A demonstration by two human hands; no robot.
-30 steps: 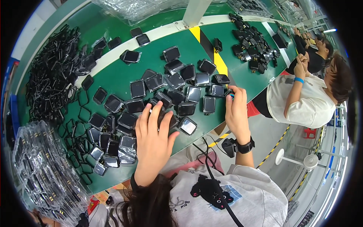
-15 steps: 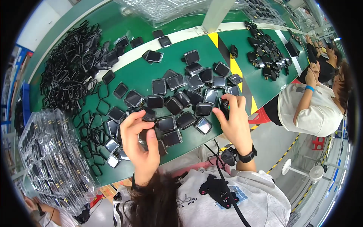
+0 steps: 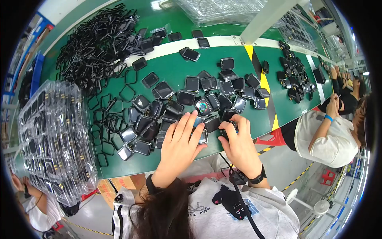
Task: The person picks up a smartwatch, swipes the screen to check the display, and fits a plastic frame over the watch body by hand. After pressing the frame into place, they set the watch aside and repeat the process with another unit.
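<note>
Many square black smartwatch bodies [image 3: 186, 97] with glossy screens lie in a loose heap on the green worktop. My left hand [image 3: 181, 141] reaches over the near side of the heap, fingers stretched out and resting on watches there. Just above its fingertips, one smartwatch [image 3: 203, 106] has a lit, colourful round dial. At the heap's near right, my right hand [image 3: 242, 148] curls its fingers round a dark smartwatch [image 3: 228, 130], mostly covered by the fingers. A few silvery screens [image 3: 127, 134] reflect light to the left of my left hand.
A tangled mound of black frames [image 3: 93, 47] fills the far left. Stacked clear trays [image 3: 55, 143] stand at the left edge. Past the yellow-black tape [image 3: 263, 81] lies another pile of black parts [image 3: 294, 75]. A metal post [image 3: 270, 20] rises behind; a co-worker [image 3: 330, 131] sits at right.
The view has shifted. My left hand has moved right across the watches, and its fingers have straightened. A lit dial now shows among the heap. My right hand stays at the near right side.
</note>
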